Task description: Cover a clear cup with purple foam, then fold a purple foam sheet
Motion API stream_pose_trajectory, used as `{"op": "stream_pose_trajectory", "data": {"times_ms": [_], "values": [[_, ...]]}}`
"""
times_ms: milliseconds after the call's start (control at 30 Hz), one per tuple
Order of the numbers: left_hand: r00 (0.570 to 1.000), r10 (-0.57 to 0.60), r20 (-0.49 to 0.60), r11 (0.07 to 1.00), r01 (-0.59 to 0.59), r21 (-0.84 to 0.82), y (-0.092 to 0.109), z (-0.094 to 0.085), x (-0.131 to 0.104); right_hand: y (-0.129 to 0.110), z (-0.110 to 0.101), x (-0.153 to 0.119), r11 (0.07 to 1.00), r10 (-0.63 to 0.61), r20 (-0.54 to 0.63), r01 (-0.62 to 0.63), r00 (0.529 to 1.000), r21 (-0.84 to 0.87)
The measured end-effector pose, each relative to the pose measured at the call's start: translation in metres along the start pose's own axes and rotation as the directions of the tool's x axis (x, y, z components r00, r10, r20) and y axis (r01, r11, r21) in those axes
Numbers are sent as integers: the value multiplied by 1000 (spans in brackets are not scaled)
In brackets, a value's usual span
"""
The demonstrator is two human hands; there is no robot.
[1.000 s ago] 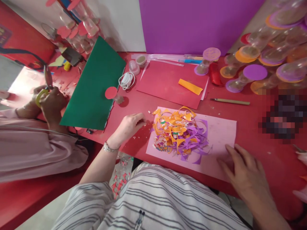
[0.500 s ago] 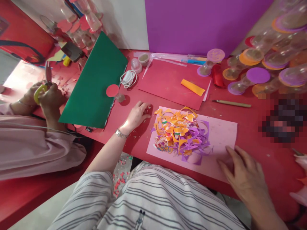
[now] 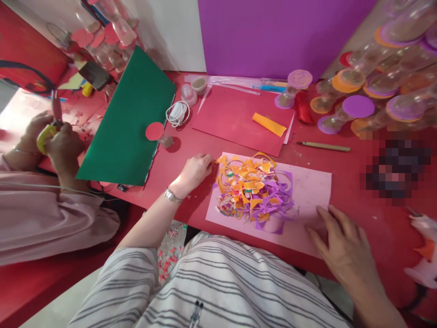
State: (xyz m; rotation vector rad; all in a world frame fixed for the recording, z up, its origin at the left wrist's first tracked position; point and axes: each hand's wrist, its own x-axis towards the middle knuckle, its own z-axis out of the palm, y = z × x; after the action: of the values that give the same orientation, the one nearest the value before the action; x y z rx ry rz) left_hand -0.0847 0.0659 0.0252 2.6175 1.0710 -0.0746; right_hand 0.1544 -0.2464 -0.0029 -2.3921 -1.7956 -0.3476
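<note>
A pink paper sheet (image 3: 312, 193) lies on the red table in front of me. Heaped on it are orange and purple paper scraps (image 3: 252, 191), with some white and red bits among them. My left hand (image 3: 196, 172), a watch at its wrist, rests on the table just left of the sheet. Its fingers are curled together by the heap's upper left; whatever they may pinch is hidden. At the sheet's lower right edge lies my right hand (image 3: 343, 241), fingers spread and nothing held.
Behind the sheet lie red paper (image 3: 232, 120), a folded orange piece (image 3: 269, 125) and a wooden-handled tool (image 3: 324, 146). Sand timers (image 3: 358, 107) crowd the right. A green board (image 3: 126, 123) leans at left; beyond it another person's hands (image 3: 64, 141) hold yellow-handled scissors (image 3: 46, 136).
My left fingers have drawn together from a looser spread and shifted slightly toward the sheet's corner. My right hand stays at the sheet's edge. The whole view has shifted a little.
</note>
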Motion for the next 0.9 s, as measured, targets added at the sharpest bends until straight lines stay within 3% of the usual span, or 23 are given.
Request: {"op": "stream_pose_trajectory", "data": {"times_ms": [167, 233, 300, 433, 533, 600, 733, 900], "values": [[987, 141, -73, 979, -150, -140, 39, -7, -6, -1, 2, -2, 999, 36, 15, -36, 999, 20], [974, 204, -96, 955, -219, -200, 45, -15, -12, -1, 2, -3, 998, 49, 34, -50, 998, 27], [977, 175, -120, 955, -198, -220, 36, -26, -19, -2, 2, -4, 998, 57, 48, -59, 997, 31], [982, -19, -189, 983, -16, -183, -8, -41, -39, -1, 2, -5, 998, 48, 35, -49, 998, 28], [995, -53, -89, 989, 40, -140, -34, -32, -51, 1, 3, -4, 999, 25, 12, -25, 1000, 22], [998, -55, -42, 983, 47, -176, -39, -18, -53, 2, 4, -5, 1000, 23, 7, -23, 1000, 18], [997, -46, -57, 962, 29, -270, -30, 5, -36, 2, 5, -5, 1000, 23, 2, -23, 1000, 14], [999, 27, -47, 976, -37, -213, -14, 5, -9, 1, 5, -4, 1000, 1, -27, -1, 1000, 13]]}}
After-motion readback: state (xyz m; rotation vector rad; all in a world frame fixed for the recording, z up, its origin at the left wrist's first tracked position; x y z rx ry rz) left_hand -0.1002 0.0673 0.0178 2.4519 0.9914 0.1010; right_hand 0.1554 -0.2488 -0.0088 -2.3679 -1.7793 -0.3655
